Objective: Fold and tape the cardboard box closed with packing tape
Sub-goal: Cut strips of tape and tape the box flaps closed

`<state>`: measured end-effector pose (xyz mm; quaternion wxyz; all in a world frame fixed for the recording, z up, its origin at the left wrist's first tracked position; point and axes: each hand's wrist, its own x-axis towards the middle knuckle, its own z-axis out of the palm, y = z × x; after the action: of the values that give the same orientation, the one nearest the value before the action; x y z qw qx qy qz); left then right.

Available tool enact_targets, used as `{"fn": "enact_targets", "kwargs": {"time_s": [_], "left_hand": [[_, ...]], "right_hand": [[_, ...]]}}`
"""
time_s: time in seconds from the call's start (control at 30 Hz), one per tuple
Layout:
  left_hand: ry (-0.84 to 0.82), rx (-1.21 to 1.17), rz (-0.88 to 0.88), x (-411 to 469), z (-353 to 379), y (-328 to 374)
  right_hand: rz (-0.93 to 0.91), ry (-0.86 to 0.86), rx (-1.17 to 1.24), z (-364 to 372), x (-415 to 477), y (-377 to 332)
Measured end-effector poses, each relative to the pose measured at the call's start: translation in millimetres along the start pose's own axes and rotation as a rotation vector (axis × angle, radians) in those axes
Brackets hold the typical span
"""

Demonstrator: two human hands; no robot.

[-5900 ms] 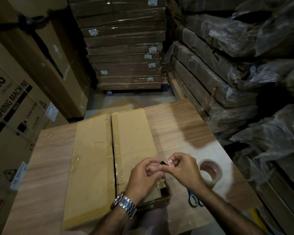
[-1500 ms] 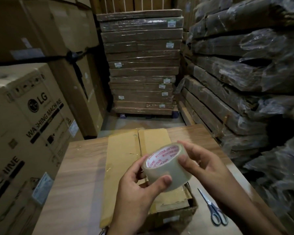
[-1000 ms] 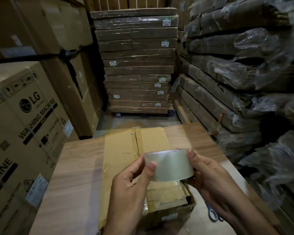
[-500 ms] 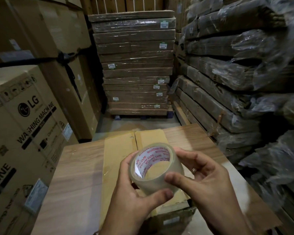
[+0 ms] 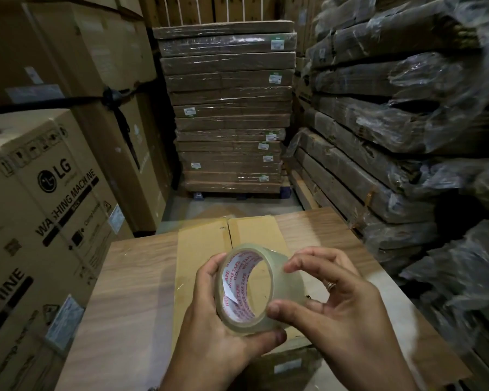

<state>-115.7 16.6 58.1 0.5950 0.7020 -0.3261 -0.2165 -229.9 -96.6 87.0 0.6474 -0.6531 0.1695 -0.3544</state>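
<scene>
Plainly, both hands held the tape roll (image 5: 290, 292) up over the cardboard box (image 5: 198, 255), its open core with red lettering turned toward the camera. The left hand (image 5: 209, 320) cupped the roll from below and behind, fingers curled round the far rim and thumb under the near edge. The right hand (image 5: 339, 309) pinched it, thumb on the near rim and forefinger on the clear outer band, with the other fingers spread loose. The box lay flat on the wooden counter (image 5: 130, 292), its two top flaps folded together along a centre seam. A washing-machine carton (image 5: 40, 207) stood to the left.
</scene>
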Motion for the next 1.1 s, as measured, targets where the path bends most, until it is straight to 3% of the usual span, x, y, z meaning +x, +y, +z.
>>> {"fn": "enact_targets", "kwargs": {"time_s": [0.57,0.8,1.1], "left_hand": [[0.024,0.094,0.052,-9.5,5.0,-6.1],[0.060,0.099,0.071,-9.2,3.5,7.7],[0.065,0.119,0.088,-13.4,3.9,3.4]], "right_hand": [[-0.221,0.017,-0.465,2.2,-8.9,4.0],[-0.306,0.015,-0.394,4.0,-9.4,-5.0],[-0.431,-0.020,-0.497,2.4,-8.1,-4.6]]}}
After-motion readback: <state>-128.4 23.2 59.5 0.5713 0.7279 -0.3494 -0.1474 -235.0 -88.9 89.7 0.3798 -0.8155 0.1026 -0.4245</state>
